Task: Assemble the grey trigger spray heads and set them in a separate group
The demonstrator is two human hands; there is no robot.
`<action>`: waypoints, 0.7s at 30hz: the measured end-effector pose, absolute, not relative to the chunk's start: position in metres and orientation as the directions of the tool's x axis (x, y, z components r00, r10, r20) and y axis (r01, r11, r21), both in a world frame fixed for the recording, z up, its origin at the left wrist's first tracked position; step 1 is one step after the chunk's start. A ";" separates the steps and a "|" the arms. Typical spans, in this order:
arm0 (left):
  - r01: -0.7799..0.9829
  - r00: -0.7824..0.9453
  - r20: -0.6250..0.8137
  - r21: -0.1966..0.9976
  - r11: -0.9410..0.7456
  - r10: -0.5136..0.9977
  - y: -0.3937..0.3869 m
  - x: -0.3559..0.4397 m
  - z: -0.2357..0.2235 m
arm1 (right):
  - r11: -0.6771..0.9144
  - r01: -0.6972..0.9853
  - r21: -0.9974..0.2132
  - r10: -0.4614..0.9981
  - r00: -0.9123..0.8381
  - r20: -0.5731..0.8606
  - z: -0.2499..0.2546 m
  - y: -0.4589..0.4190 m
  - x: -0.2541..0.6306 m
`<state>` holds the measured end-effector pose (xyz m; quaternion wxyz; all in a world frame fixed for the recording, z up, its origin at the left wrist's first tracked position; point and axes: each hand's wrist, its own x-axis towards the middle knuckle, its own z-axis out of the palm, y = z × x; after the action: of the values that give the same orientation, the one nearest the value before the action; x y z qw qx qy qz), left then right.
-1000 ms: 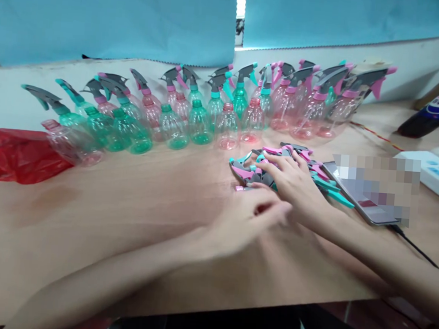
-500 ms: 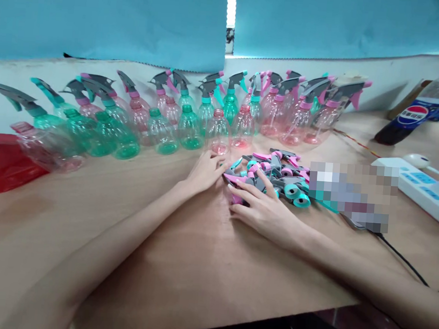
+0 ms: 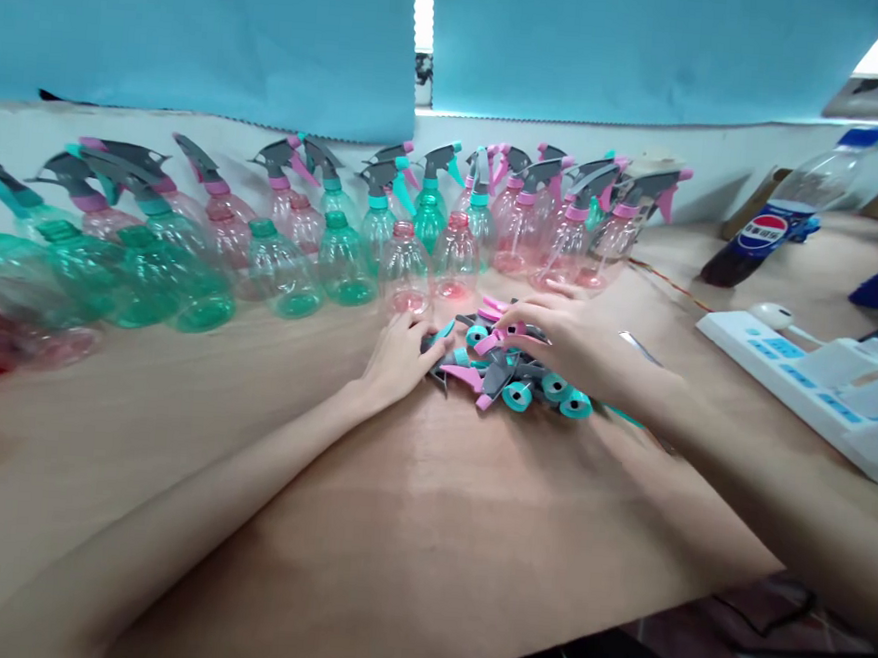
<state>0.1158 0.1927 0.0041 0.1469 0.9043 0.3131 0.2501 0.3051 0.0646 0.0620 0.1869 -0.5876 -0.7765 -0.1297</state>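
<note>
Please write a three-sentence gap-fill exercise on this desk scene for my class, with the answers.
The cap on the cola bottle is ____.
The piled spray heads have grey, turquoise and ____ parts.
Of the left hand and right hand, the one nearer the power strip is the ____.

Missing words: blue; pink; right.

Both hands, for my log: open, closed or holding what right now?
Left hand: at the spray heads, grip unclear.
Right hand: fingers curled over them, grip unclear.
</note>
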 end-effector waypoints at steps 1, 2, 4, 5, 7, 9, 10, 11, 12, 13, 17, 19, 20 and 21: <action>0.492 0.671 0.362 0.436 -0.754 0.647 0.192 0.116 0.005 | 0.259 0.965 -0.027 0.893 -0.229 0.388 0.062 0.068 0.309; 0.488 0.664 0.364 0.452 -0.747 0.653 0.191 0.116 0.005 | 0.251 0.967 -0.037 0.910 -0.222 0.349 0.060 0.071 0.311; 0.472 0.655 0.362 0.491 -0.733 0.664 0.191 0.115 0.006 | 0.247 0.967 -0.064 0.921 -0.214 0.326 0.055 0.072 0.312; 0.461 0.651 0.360 0.512 -0.725 0.668 0.191 0.114 0.007 | 0.242 0.967 -0.077 0.920 -0.204 0.336 0.052 0.071 0.311; 0.438 0.642 0.358 0.555 -0.708 0.678 0.193 0.111 0.010 | 0.224 0.971 -0.085 0.918 -0.181 0.352 0.045 0.066 0.308; 0.420 0.622 0.364 0.592 -0.687 0.693 0.195 0.107 0.014 | 0.200 0.978 -0.066 0.923 -0.165 0.347 0.039 0.060 0.305; 0.413 0.608 0.369 0.609 -0.677 0.703 0.196 0.105 0.017 | 0.189 0.981 -0.053 0.928 -0.161 0.336 0.036 0.058 0.304; 0.407 0.592 0.375 0.624 -0.667 0.713 0.196 0.102 0.020 | 0.180 0.983 -0.041 0.933 -0.157 0.325 0.035 0.055 0.302; 0.400 0.578 0.381 0.638 -0.658 0.722 0.196 0.099 0.024 | 0.171 0.985 -0.033 0.934 -0.151 0.323 0.034 0.054 0.300; 0.391 0.567 0.387 0.651 -0.651 0.727 0.196 0.095 0.028 | 0.162 0.986 -0.032 0.933 -0.142 0.331 0.034 0.052 0.298; 0.337 0.547 0.403 0.697 -0.633 0.734 0.181 0.075 0.041 | 0.174 0.974 -0.144 0.887 -0.091 0.453 0.039 0.051 0.279; 0.297 0.495 0.398 0.757 -0.581 0.772 0.165 0.064 0.045 | 0.222 0.950 -0.220 0.859 -0.083 0.506 0.043 0.051 0.263; 0.267 0.471 0.385 0.795 -0.545 0.794 0.156 0.060 0.046 | 0.248 0.938 -0.243 0.846 -0.086 0.527 0.044 0.051 0.254; 0.231 0.443 0.391 0.819 -0.525 0.806 0.146 0.055 0.047 | 0.273 0.926 -0.259 0.832 -0.092 0.547 0.045 0.051 0.245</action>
<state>0.0549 0.1458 0.0467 0.3535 0.7724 0.3357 0.4071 0.2451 0.0509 0.0449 0.3100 -0.5981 -0.7351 -0.0760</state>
